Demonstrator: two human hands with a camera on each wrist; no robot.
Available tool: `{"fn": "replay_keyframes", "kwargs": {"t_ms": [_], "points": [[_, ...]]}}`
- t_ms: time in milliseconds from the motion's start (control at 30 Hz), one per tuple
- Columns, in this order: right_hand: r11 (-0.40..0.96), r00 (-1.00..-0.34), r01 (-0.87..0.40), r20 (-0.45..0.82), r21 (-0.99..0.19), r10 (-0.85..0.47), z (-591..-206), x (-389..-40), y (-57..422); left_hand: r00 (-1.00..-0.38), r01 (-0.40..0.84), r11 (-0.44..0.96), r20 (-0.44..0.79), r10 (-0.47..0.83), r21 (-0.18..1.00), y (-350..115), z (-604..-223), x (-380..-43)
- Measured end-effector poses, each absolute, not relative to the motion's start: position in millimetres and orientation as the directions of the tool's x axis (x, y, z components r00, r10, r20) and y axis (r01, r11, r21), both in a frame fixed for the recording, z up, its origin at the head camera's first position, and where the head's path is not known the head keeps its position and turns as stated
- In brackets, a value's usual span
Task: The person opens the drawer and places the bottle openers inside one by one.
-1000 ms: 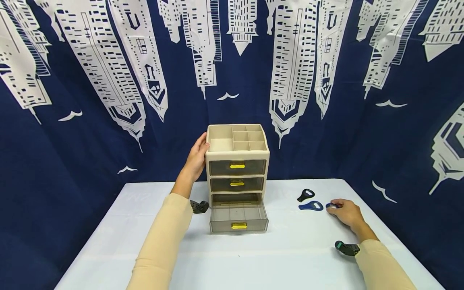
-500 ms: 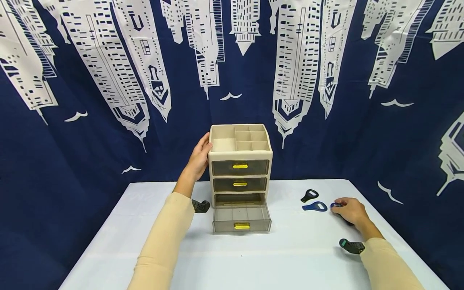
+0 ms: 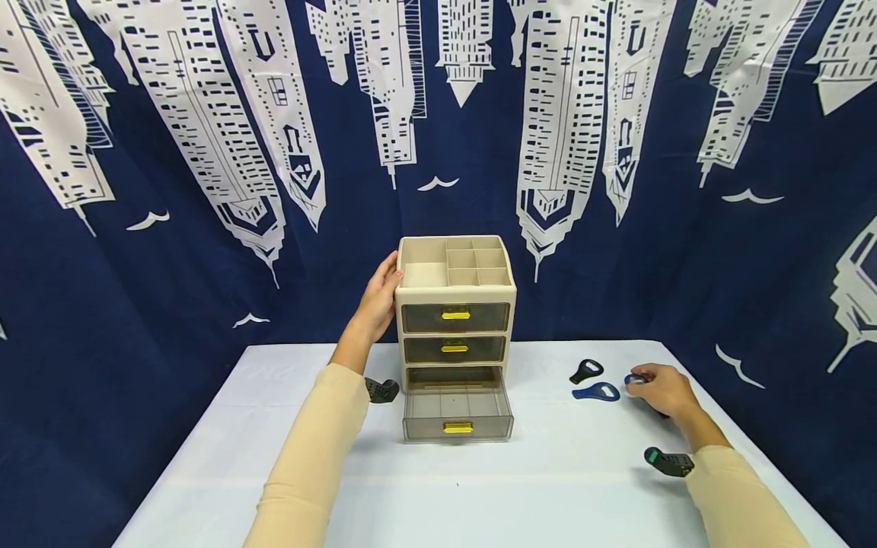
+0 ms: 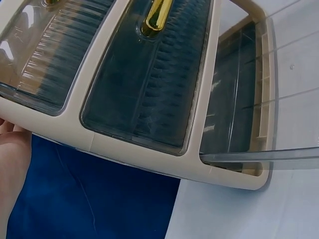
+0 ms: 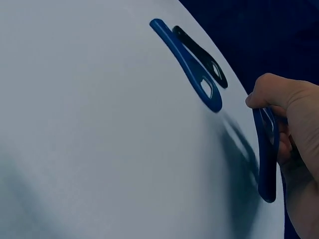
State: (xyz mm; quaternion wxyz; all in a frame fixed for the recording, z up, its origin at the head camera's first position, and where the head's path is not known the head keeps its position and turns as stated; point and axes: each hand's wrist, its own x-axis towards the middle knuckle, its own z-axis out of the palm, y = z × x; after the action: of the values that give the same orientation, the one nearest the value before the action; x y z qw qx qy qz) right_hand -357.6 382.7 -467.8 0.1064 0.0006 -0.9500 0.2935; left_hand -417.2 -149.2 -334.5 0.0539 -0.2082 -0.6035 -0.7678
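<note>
A beige desktop drawer organizer (image 3: pixel 455 293) stands on the table, its bottom drawer (image 3: pixel 457 411) pulled out and its two upper drawers closed. My left hand (image 3: pixel 377 304) rests against the organizer's left side; in the left wrist view only part of that hand (image 4: pixel 12 159) shows at the edge. Over at the right, my right hand (image 3: pixel 666 392) pinches a blue bottle opener (image 5: pixel 266 169) by its head end between thumb and fingers, with the handle hanging toward the wrist. Beside it lie another blue bottle opener (image 3: pixel 596 391) and a black bottle opener (image 3: pixel 586 371).
The white table (image 3: pixel 548 487) ends at a dark blue curtain (image 3: pixel 356 228) with white building prints. The organizer's top has several open compartments (image 3: pixel 477 259). The pulled-out drawer juts forward over the table.
The head view has shifted slightly, so everything sits a little further right. The right hand has turned with the blue bottle opener, whose handle end now shows below the hand. The left hand stays put.
</note>
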Motion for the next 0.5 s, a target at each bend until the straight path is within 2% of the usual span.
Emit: {"fn": "replay_keyframes", "kwargs": {"t_ms": [500], "points": [[0.808, -0.961, -0.209, 0.267, -0.551, -0.067, -451, -370, 338, -0.906, 0.338, -0.254, 0.387, 0.172, 0.906, -149, -333, -415]]}}
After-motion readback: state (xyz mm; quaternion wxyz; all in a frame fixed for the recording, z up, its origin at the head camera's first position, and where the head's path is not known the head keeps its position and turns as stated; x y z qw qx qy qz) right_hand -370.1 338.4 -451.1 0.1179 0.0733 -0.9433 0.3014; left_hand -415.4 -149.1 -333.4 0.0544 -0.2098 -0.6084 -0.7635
